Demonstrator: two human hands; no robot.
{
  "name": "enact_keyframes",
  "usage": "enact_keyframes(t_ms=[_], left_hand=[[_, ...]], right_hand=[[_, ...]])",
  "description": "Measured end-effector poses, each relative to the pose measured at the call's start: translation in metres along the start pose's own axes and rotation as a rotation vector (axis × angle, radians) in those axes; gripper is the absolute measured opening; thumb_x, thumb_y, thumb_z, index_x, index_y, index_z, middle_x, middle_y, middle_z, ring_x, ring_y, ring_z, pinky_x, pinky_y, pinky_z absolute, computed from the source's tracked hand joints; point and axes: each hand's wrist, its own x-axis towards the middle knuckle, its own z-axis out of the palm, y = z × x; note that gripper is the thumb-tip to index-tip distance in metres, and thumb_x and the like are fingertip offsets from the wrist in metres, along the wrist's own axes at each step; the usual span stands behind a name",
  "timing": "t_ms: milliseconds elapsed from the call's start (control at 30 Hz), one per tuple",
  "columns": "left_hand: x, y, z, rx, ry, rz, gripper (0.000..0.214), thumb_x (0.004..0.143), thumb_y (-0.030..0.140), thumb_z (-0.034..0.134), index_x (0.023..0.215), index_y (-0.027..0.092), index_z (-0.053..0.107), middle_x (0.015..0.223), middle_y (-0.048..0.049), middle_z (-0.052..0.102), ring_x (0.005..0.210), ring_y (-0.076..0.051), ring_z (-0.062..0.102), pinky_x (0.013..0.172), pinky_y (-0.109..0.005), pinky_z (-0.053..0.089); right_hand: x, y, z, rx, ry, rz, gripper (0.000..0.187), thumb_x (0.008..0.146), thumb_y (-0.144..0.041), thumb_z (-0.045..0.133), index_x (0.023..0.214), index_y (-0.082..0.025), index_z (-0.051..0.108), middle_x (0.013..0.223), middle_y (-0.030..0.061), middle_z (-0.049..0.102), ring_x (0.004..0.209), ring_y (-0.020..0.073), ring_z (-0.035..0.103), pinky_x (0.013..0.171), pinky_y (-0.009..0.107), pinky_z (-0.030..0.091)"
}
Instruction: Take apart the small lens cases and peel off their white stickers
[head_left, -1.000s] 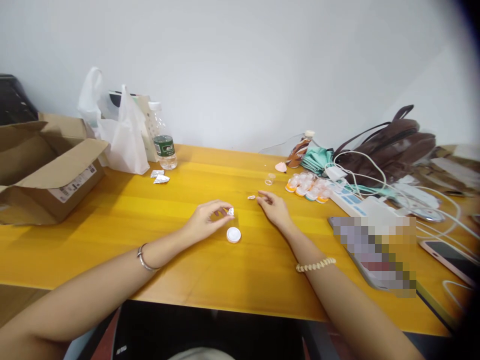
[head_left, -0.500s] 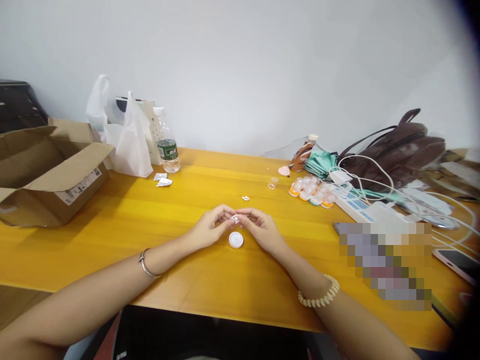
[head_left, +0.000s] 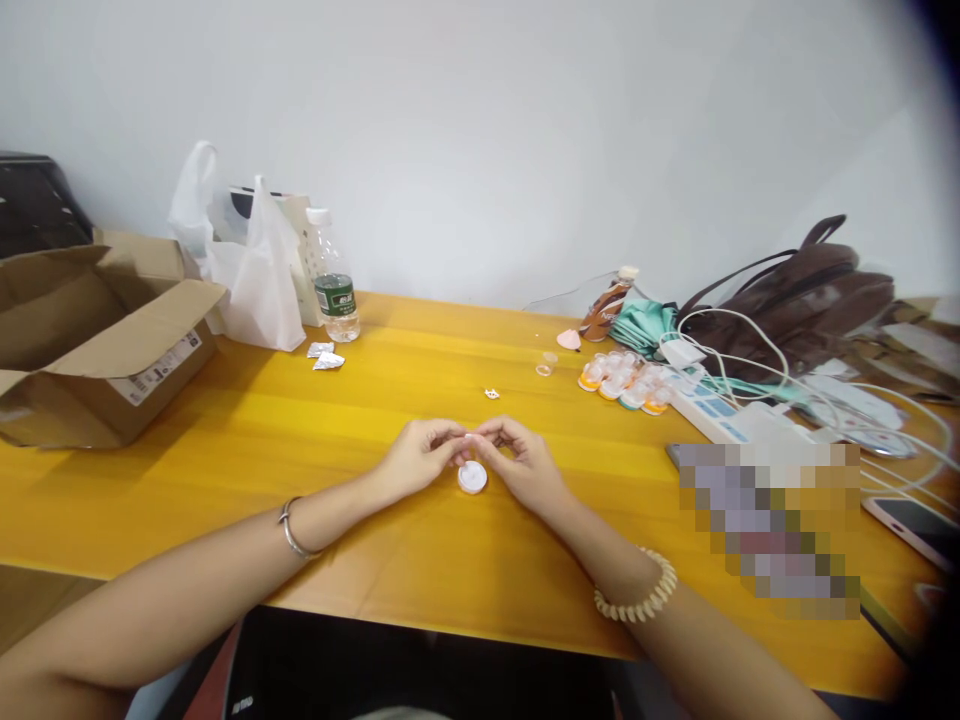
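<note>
My left hand (head_left: 420, 458) and my right hand (head_left: 525, 465) meet fingertip to fingertip over the middle of the table. Both are closed in a pinch around a small white piece (head_left: 469, 436). The fingers cover most of it, so its kind does not show. Just below the fingertips lies a small round white lid-like dish (head_left: 472, 478) on the wooden table (head_left: 420, 560). A tiny white-and-dark scrap (head_left: 491, 394) rests beyond my hands.
On the left are a cardboard box (head_left: 161, 350), a white plastic bag (head_left: 259, 290), a water bottle (head_left: 337, 290) and foil packets (head_left: 328, 361). To the right are small clear-topped containers (head_left: 622, 382), a drink bottle (head_left: 609, 305), a power strip (head_left: 705, 405), cables and a brown bag (head_left: 795, 300).
The small white piece showed more plainly between the fingertips before; now the fingers cover most of it. My left fingers have lowered slightly toward the round white dish.
</note>
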Motion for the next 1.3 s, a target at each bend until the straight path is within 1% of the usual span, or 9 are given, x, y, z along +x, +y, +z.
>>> enact_keyframes(t_ms=[167, 333, 433, 600, 667, 767, 933, 1167, 1300], left_hand=[[0.001, 0.000, 0.000, 0.028, -0.028, 0.028, 0.023, 0.083, 0.028, 0.049, 0.073, 0.013, 0.064, 0.067, -0.0015, 0.064, 0.062, -0.011, 0.058, 0.064, -0.021, 0.046], [0.002, 0.004, 0.000, 0.044, 0.002, 0.028, 0.025, 0.082, 0.023, 0.045, 0.070, 0.014, 0.064, 0.063, -0.0010, 0.062, 0.060, -0.011, 0.056, 0.061, -0.020, 0.045], [0.002, 0.008, 0.001, 0.046, 0.033, 0.015, 0.024, 0.082, 0.023, 0.046, 0.070, 0.013, 0.064, 0.062, -0.0009, 0.062, 0.059, -0.011, 0.056, 0.060, -0.020, 0.045], [0.003, 0.004, 0.003, 0.034, 0.060, -0.020, 0.023, 0.082, 0.027, 0.050, 0.071, 0.012, 0.064, 0.065, -0.0025, 0.064, 0.060, -0.012, 0.058, 0.061, -0.021, 0.048], [0.004, 0.000, 0.003, 0.044, 0.068, -0.020, 0.023, 0.081, 0.028, 0.051, 0.071, 0.012, 0.064, 0.066, -0.0028, 0.064, 0.061, -0.012, 0.059, 0.062, -0.022, 0.049], [0.004, -0.004, 0.004, 0.042, 0.060, -0.012, 0.023, 0.080, 0.028, 0.052, 0.068, 0.012, 0.064, 0.066, -0.0027, 0.064, 0.061, -0.013, 0.059, 0.063, -0.023, 0.050], [0.005, 0.002, 0.005, 0.018, 0.055, 0.009, 0.022, 0.080, 0.026, 0.051, 0.071, 0.012, 0.066, 0.067, -0.0027, 0.066, 0.061, -0.012, 0.059, 0.061, -0.022, 0.049], [0.008, 0.004, 0.004, -0.042, 0.057, -0.068, 0.022, 0.079, 0.026, 0.054, 0.066, 0.011, 0.064, 0.062, -0.0022, 0.064, 0.057, -0.010, 0.058, 0.058, -0.019, 0.047], [0.008, 0.006, 0.004, -0.078, 0.050, -0.114, 0.022, 0.078, 0.028, 0.056, 0.067, 0.011, 0.064, 0.063, -0.0029, 0.064, 0.056, -0.009, 0.058, 0.057, -0.020, 0.047]], right_hand=[[0.000, 0.001, 0.003, 0.010, 0.020, 0.018, 0.024, 0.083, -0.040, 0.051, 0.074, -0.018, 0.054, 0.067, 0.0006, 0.062, 0.061, 0.0123, 0.058, 0.060, 0.025, 0.046], [0.002, 0.004, 0.004, 0.003, 0.051, 0.050, 0.026, 0.085, -0.039, 0.047, 0.071, -0.018, 0.053, 0.062, -0.0009, 0.058, 0.058, 0.0118, 0.056, 0.059, 0.024, 0.045], [0.003, 0.003, 0.003, -0.010, 0.059, 0.044, 0.025, 0.084, -0.038, 0.048, 0.071, -0.018, 0.055, 0.063, -0.0005, 0.059, 0.060, 0.0118, 0.056, 0.060, 0.023, 0.045], [0.002, 0.002, 0.006, 0.112, 0.031, 0.074, 0.023, 0.081, -0.041, 0.054, 0.077, -0.018, 0.054, 0.068, 0.0001, 0.063, 0.061, 0.0119, 0.059, 0.059, 0.023, 0.046], [0.002, 0.004, 0.007, 0.105, 0.049, 0.086, 0.023, 0.078, -0.041, 0.058, 0.075, -0.018, 0.053, 0.066, -0.0003, 0.063, 0.060, 0.0118, 0.059, 0.057, 0.023, 0.045], [0.003, 0.005, 0.007, 0.091, 0.054, 0.109, 0.025, 0.079, -0.041, 0.056, 0.070, -0.018, 0.052, 0.062, -0.0005, 0.062, 0.057, 0.0117, 0.057, 0.056, 0.023, 0.045], [0.007, 0.007, 0.006, 0.175, 0.075, 0.138, 0.028, 0.078, -0.044, 0.054, 0.066, -0.019, 0.053, 0.058, -0.0010, 0.059, 0.054, 0.0120, 0.056, 0.055, 0.025, 0.046], [0.012, 0.017, 0.005, 0.238, 0.081, 0.214, 0.027, 0.076, -0.044, 0.057, 0.071, -0.018, 0.054, 0.057, -0.0011, 0.060, 0.050, 0.0108, 0.056, 0.053, 0.023, 0.045], [0.011, 0.018, 0.004, 0.142, 0.069, 0.153, 0.024, 0.073, -0.042, 0.061, 0.072, -0.019, 0.055, 0.063, 0.0002, 0.063, 0.059, 0.0129, 0.059, 0.059, 0.025, 0.048]])
